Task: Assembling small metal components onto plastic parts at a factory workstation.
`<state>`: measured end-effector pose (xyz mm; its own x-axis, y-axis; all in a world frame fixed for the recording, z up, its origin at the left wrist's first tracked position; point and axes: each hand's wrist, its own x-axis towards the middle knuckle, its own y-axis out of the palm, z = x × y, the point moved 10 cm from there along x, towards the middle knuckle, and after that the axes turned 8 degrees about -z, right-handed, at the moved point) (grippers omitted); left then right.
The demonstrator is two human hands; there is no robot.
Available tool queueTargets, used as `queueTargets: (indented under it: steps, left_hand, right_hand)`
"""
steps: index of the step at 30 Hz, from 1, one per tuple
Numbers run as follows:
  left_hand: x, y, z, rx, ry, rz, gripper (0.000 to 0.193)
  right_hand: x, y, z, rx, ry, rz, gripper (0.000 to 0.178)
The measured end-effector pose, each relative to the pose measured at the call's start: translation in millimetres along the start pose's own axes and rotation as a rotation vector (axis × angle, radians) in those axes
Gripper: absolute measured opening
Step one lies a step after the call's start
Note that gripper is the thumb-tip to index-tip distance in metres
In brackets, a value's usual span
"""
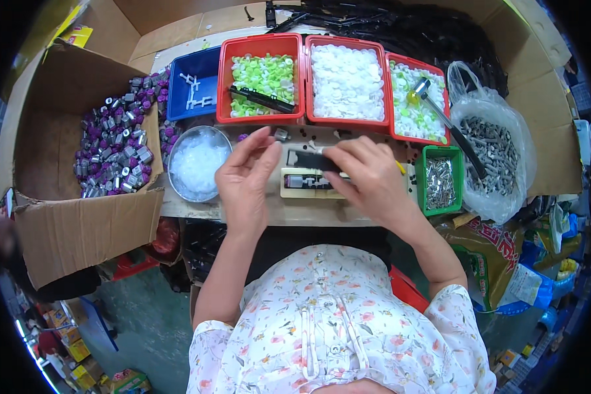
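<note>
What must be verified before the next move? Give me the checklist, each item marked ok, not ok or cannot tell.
1. Black part gripped by the right hand: ok.
2. Left hand touching that part: cannot tell; its thumb is close to the part's left end.
3. Cream fixture fully visible: not ok; the right hand hides some of its right end.
4. Hammer out of the hands: ok; its head rests over the rightmost red tray.
5. Green bin stocked: ok; it holds many small metal pieces.
6. Leftmost red tray free of other parts: not ok; a black strip lies across it.
</note>
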<state>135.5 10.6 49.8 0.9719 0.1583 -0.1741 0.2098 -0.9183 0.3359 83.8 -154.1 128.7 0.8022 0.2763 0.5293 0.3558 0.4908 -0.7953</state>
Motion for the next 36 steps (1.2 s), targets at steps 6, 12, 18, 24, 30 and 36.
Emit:
queueTargets:
  steps: [6,12,18,24,30,36]
  left_hand:
    - [1.6,-33.0,-6.1,0.176,0.116,-0.06,0.022]
    - [1.4,-40.9,-4.6,0.179,0.134,-0.054,0.021]
    - [-6.8,-28.3,-14.3,0.32,0.254,0.015,0.019]
    - [-50.7,26.7,-16.2,0.809,0.809,0.308,0.025]
    - [-80.1,61.6,9.3,0.918,1.112,0.541,0.03]
    - [-84.3,59.2,12.4,0.983,1.244,0.596,0.032]
  right_hand:
    - [-24.2,27.3,-2.6,0.125,0.055,0.176,0.029]
    - [-24.2,43.0,-3.8,0.108,0.07,0.279,0.027]
    - [-24.4,48.9,-4.7,0.095,0.068,0.308,0.027]
    - [-24.3,46.0,-9.9,0.248,0.083,0.216,0.028]
    - [-30.3,40.7,-23.3,0.317,0.159,0.18,0.029]
    - [-30.7,-72.4,-104.1,-0.194,0.251,-0.207,0.027]
